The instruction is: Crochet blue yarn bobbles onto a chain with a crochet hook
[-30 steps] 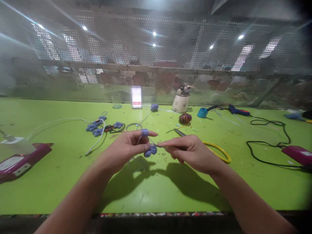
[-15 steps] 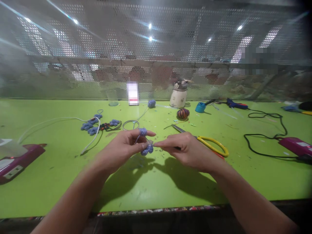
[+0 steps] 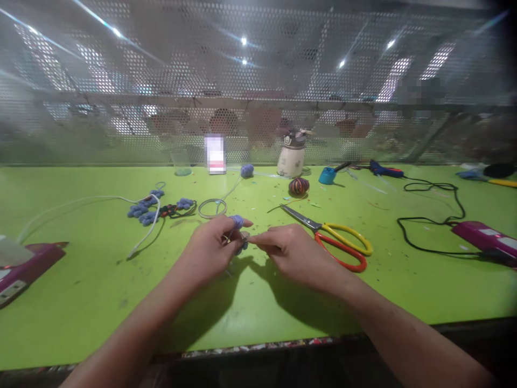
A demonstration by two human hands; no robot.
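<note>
My left hand (image 3: pixel 210 247) pinches a small piece of blue-purple crochet work (image 3: pixel 243 248) between thumb and fingers; most of it is hidden behind them. Blue-purple yarn (image 3: pixel 237 221) is wound round its raised index finger. From the right, my right hand (image 3: pixel 294 248) closes on a thin crochet hook (image 3: pixel 247 239), whose tip meets the piece. Most of the hook is covered by the fingers. Scissors (image 3: pixel 301 216) with yellow and red handles lie open just beyond my right hand. A blue-purple yarn ball (image 3: pixel 247 171) sits farther back, its strand trailing toward my left hand.
Blue crocheted pieces (image 3: pixel 141 210) lie left under a white cable (image 3: pixel 155 215). A multicoloured yarn ball (image 3: pixel 299 187), white jug (image 3: pixel 290 161), blurred phone-like screen (image 3: pixel 215 155) and teal pot (image 3: pixel 327 175) stand behind. Purple power strips (image 3: pixel 472 233) flank the green table; a perforated panel backs it.
My right hand has shifted slightly left, closer to my left hand, uncovering the scissors' red handle. The crochet piece is now more hidden by the fingers. The view has shifted slightly.
</note>
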